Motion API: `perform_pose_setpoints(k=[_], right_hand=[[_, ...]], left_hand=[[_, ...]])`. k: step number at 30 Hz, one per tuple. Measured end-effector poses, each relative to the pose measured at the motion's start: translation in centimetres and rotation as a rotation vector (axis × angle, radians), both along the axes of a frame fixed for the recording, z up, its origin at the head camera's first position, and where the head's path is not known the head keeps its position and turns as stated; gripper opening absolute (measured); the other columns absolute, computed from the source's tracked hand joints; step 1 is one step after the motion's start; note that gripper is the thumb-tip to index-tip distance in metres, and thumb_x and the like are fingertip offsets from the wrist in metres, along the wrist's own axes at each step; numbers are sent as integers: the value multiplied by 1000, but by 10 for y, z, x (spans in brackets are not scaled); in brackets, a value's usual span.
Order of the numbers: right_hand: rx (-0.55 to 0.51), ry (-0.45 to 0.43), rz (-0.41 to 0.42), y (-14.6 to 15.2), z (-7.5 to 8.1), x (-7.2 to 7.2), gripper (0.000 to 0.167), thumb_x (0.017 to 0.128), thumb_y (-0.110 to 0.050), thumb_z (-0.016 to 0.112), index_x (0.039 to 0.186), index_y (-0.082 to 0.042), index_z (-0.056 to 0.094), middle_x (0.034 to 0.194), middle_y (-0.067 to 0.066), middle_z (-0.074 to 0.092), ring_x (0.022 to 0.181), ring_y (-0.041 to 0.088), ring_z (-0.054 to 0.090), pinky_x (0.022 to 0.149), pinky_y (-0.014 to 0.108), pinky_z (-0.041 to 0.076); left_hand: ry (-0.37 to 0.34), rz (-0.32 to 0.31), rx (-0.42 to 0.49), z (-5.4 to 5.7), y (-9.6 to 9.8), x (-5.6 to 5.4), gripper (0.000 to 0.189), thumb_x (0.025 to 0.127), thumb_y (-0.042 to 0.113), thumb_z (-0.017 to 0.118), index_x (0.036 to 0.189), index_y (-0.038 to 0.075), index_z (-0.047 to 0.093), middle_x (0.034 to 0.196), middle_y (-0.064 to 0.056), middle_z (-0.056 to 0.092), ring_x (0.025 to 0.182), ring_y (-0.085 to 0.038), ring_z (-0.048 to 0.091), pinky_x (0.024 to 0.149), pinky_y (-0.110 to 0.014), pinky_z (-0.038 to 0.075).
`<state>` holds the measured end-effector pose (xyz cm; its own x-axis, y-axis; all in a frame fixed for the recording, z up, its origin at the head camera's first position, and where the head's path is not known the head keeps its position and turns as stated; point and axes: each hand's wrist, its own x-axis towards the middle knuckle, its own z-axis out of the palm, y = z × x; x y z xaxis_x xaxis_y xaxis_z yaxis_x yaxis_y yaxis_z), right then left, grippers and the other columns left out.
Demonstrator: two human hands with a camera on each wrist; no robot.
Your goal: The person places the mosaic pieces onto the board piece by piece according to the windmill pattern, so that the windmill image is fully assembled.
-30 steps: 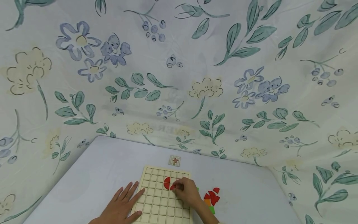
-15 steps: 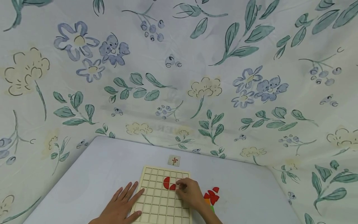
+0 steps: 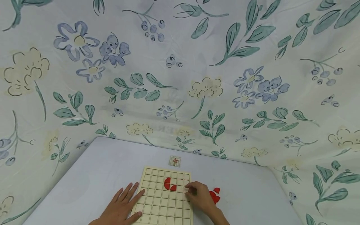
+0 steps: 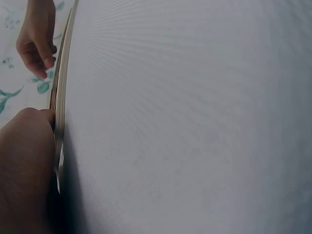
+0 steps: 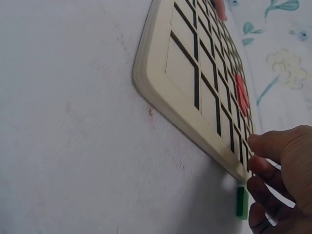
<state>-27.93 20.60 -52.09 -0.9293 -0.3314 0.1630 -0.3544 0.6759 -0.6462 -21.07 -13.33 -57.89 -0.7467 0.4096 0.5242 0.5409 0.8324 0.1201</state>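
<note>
A cream gridded board (image 3: 157, 203) lies on the table, with red quarter-round pieces (image 3: 167, 183) set in its upper middle squares. My left hand (image 3: 119, 204) rests with spread fingers on the board's left edge; the left wrist view shows part of it (image 4: 27, 161) close up. Over the right edge of the board is my right hand (image 3: 199, 195), its fingers loosely bent and holding nothing. That same right hand (image 5: 282, 170) appears at the board's corner in the right wrist view, with a green block (image 5: 242, 202) beside its fingertips.
Several loose red pieces (image 3: 215, 196) lie on the white table (image 3: 247, 197) right of the board, partly hidden by my right hand. A small picture card (image 3: 175, 161) with a red pinwheel pattern lies beyond the board. Floral cloth (image 3: 180, 78) hangs behind the table.
My right hand has let go of a red quarter-round piece on the board and moved right to the board's edge. My left hand stays in place.
</note>
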Motion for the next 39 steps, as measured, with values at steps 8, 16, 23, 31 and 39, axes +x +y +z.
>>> perform_pose_setpoints(k=[8,16,23,31,39], right_hand=[[34,24,-46,16,-2,6,19,81,-5,77,99,-9,72,85,-9,62,77,7,55,72,28,51],[107,32,-67,34,1,14,20,81,-7,78,100,-8,72,85,-9,60,75,7,51,64,24,47],[159,41,-47,46,3,19,19,81,-6,77,100,-9,73,86,-9,61,75,6,53,67,26,50],[268,98,-58,59,1,24,20,79,-12,80,98,-14,73,87,-13,60,76,2,49,70,29,48],[289,155,-68,70,3,25,14,80,-14,81,92,-17,74,85,-15,58,77,4,48,69,29,46]], left_hand=[[9,2,-19,-4,0,-3,69,91,60,56,145,17,49,156,-9,34,149,-18,9,114,-28,-10],[20,-8,-40,-9,-2,-5,71,92,58,56,150,20,43,158,-8,29,149,-19,7,114,-31,-10],[7,2,-21,-11,-1,-6,70,91,59,57,149,20,45,156,-9,32,149,-18,7,114,-30,-10],[-10,7,-8,-6,1,-4,68,91,58,57,144,16,51,152,-13,39,149,-18,7,114,-29,-11],[19,7,-11,-10,0,-6,69,90,59,58,144,16,52,149,-15,43,148,-21,14,114,-30,-10]])
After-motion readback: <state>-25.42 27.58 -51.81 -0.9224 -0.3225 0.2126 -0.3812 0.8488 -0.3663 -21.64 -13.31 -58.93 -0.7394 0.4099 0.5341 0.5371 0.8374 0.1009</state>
